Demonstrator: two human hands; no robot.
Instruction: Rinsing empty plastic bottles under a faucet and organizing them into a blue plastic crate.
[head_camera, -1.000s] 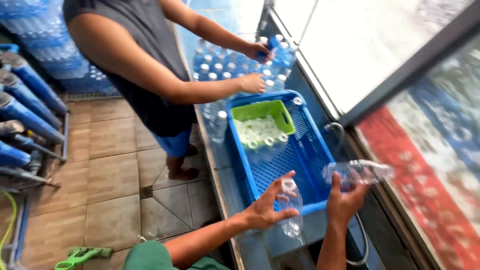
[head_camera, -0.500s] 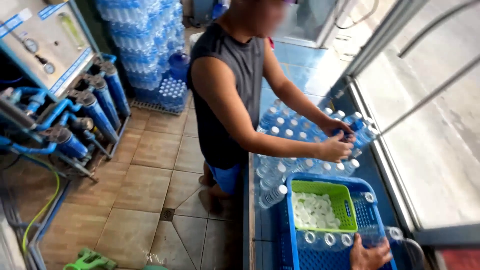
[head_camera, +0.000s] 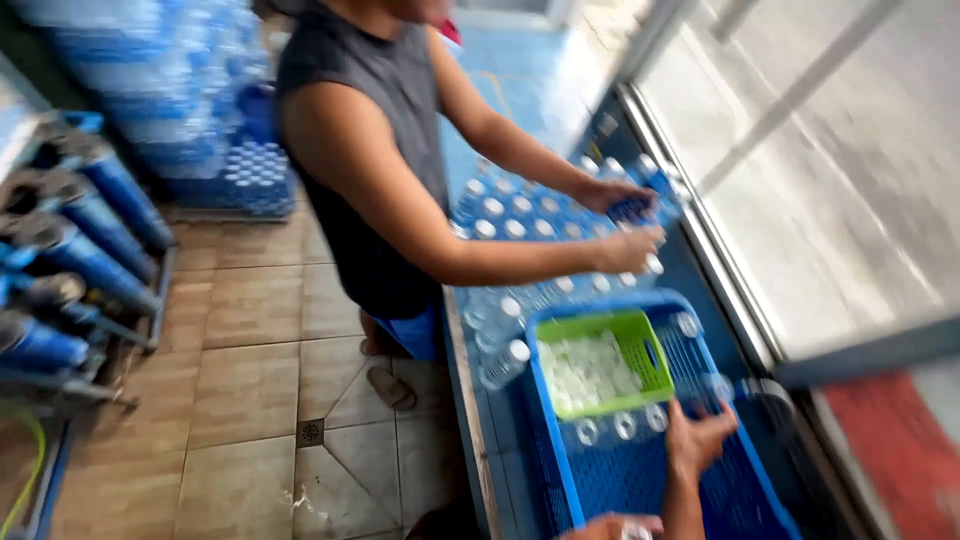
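Crate floor open (bottles behind)

blue crate: perforated plastic | bottles: clear glossy plastic | floor: matt tile

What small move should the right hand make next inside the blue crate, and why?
Probably lower the right hand a little onto the nearest uncapped bottle. The hand hovers open over the blue crate, beside a row of open bottle mouths just below the green basket, and seems to hold nothing.
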